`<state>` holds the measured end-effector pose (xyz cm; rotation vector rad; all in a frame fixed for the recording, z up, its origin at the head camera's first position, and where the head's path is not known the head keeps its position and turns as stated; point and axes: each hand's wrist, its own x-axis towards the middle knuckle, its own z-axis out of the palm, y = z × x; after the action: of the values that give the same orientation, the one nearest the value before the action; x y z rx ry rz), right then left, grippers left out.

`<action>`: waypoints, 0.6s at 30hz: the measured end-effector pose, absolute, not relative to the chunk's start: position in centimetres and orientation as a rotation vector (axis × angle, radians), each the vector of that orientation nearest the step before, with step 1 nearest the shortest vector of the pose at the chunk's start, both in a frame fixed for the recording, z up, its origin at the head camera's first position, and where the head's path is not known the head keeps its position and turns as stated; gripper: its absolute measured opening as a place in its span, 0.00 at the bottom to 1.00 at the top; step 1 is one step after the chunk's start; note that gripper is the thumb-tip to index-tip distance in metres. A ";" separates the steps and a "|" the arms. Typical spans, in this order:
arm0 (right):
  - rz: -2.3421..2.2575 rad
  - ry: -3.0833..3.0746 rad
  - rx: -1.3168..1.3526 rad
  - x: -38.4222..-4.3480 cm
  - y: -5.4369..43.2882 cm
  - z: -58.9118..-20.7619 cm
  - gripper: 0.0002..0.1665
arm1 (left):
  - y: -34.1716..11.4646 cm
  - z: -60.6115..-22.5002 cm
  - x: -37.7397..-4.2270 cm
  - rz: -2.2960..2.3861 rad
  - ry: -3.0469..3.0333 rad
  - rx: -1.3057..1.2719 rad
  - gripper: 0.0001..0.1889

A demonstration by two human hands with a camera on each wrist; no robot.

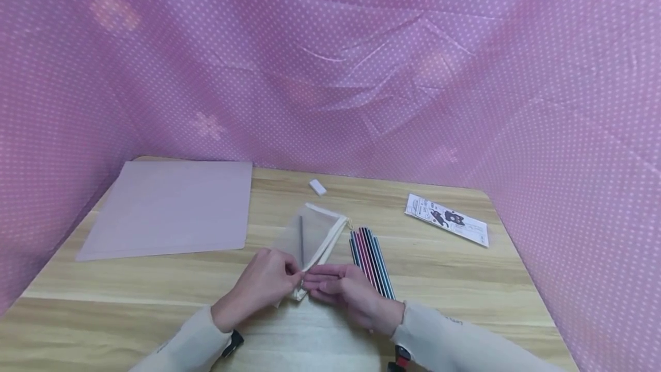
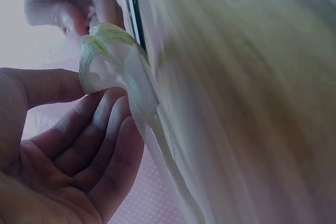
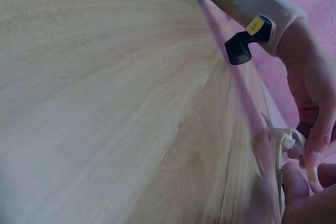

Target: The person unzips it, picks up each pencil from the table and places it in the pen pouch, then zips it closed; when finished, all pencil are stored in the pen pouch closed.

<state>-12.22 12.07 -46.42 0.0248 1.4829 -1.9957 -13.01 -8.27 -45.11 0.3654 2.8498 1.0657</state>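
A cream mesh pouch (image 1: 320, 228) with a pale fabric edge lies on the table, and a dark slim pencil (image 1: 302, 240) shows at its mesh. My left hand (image 1: 268, 277) pinches the near end of the pouch's edge between thumb and fingers. Right beside it, my right hand (image 1: 351, 294) has thumb and fingertips at the same end, seemingly pinching the edge; its exact hold is partly hidden. In the left wrist view the pouch's edge (image 2: 107, 38) bends up into a loop between both hands. Several coloured pencils (image 1: 369, 257) lie just beyond my right hand.
A pale flat sheet (image 1: 170, 211) covers the table's left part. A small white eraser (image 1: 317, 187) lies at the back, and a flat packet with cat drawings (image 1: 446, 220) at the right. Pink dotted cloth (image 1: 330, 73) surrounds the wooden table (image 1: 454, 291).
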 end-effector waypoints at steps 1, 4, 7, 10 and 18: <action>-1.997 1.466 0.021 -12.3 12.1 -46.4 0.31 | -8.2 -45.1 -13.0 1.065 2.852 0.366 0.04; -2.006 1.441 0.013 -12.3 12.1 -46.4 0.32 | -8.2 -45.1 -13.0 1.059 2.859 0.356 0.04; -1.981 1.566 -0.025 -12.4 12.4 -46.4 0.29 | -8.2 -45.0 -13.1 1.052 2.866 0.346 0.04; -1.852 1.897 -0.138 -12.7 13.0 -46.4 0.24 | -8.1 -45.1 -13.1 1.045 2.870 0.338 0.04; -1.549 2.475 -0.457 -13.3 15.1 -46.0 0.21 | -8.1 -45.3 -13.0 1.030 2.880 0.331 0.04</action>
<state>-13.26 15.12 -46.01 -0.4575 2.4748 -1.5495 -13.05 -8.15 -45.27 0.3313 2.8800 1.0304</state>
